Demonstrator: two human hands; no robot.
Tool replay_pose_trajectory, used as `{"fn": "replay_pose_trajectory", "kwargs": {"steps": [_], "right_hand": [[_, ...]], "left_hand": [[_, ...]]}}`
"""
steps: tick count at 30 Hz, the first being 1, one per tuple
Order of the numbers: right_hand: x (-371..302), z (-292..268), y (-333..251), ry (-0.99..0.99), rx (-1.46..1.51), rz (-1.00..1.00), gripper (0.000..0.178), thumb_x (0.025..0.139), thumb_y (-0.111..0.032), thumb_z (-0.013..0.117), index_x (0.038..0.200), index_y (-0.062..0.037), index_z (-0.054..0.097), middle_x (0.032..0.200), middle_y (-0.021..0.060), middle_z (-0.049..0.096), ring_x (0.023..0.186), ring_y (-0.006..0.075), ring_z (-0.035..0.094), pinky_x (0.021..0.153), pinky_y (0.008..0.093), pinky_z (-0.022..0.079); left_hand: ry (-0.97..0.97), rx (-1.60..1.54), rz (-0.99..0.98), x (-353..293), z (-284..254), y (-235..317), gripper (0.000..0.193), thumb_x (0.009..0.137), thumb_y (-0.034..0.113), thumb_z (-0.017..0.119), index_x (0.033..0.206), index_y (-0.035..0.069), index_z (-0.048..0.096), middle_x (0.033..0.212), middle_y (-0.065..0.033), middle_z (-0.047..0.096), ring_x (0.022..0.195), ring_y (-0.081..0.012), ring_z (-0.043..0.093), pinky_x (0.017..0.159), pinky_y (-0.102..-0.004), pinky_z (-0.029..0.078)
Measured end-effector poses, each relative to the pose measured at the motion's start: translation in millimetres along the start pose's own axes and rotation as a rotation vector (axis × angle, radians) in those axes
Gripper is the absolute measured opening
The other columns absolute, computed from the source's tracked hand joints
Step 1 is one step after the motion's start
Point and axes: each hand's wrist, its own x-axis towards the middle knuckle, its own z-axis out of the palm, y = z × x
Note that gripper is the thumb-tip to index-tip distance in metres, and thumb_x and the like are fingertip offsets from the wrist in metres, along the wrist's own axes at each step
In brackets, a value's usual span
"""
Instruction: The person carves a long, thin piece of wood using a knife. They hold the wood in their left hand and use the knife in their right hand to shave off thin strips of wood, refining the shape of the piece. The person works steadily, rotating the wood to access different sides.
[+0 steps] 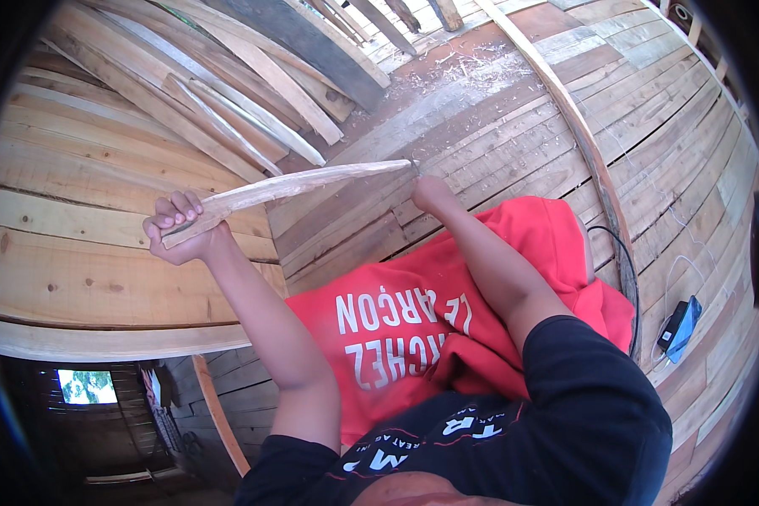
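Note:
My left hand (180, 228) is closed around the near end of a long pale wooden slat (295, 185), which runs level to the right. At the slat's far tip my right hand (430, 192) is a fist; a thin dark tool tip shows above it, but what it grips is hidden. Both forearms reach up from the lower edge over a red cloth with white lettering (447, 304) spread on my lap.
Curved wooden planking (101, 169) surrounds me. Loose boards (253, 84) are stacked at the upper left. A thin bent rib (582, 135) runs down the right. A small blue and black device (680, 325) with a cable lies at the right. Wood shavings (455, 67) lie at the top.

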Motion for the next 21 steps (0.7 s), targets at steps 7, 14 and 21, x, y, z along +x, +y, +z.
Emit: {"fn": "replay_pose_trajectory", "kwargs": {"steps": [7, 14, 21], "right_hand": [[-32.4, -12.8, -54.7, -0.049, 0.099, -0.171, 0.047, 0.103, -0.032, 0.035, 0.102, 0.0038, 0.065, 0.095, 0.0289, 0.067, 0.095, 0.0449, 0.064, 0.086, 0.0515, 0.05], [-51.4, -26.1, -93.5, -0.032, -0.002, -0.343, 0.045, 0.102, -0.029, 0.037, 0.096, 0.0048, 0.066, 0.093, 0.0283, 0.067, 0.091, 0.0453, 0.064, 0.083, 0.0527, 0.05], [4.9, 9.9, 25.9, -0.082, -0.109, -0.107, 0.044, 0.102, -0.029, 0.038, 0.094, 0.0051, 0.065, 0.092, 0.031, 0.066, 0.092, 0.0456, 0.064, 0.082, 0.0535, 0.049]], "left_hand": [[0.162, 0.114, 0.021, -5.6, 12.5, 5.4, 0.03, 0.084, 0.027, 0.044, 0.057, 0.015, 0.04, 0.054, 0.0003, 0.036, 0.043, -0.0131, 0.035, 0.041, -0.025, 0.03], [0.378, 0.263, 0.049, -8.2, -1.0, 16.0, 0.03, 0.084, 0.03, 0.044, 0.06, 0.015, 0.035, 0.056, 0.0015, 0.035, 0.044, -0.0121, 0.035, 0.04, -0.0243, 0.03], [0.333, 0.248, 0.033, -10.9, 36.8, 4.7, 0.029, 0.083, 0.029, 0.045, 0.06, 0.016, 0.034, 0.056, 0.001, 0.036, 0.045, -0.0122, 0.033, 0.042, -0.0249, 0.029]]}}
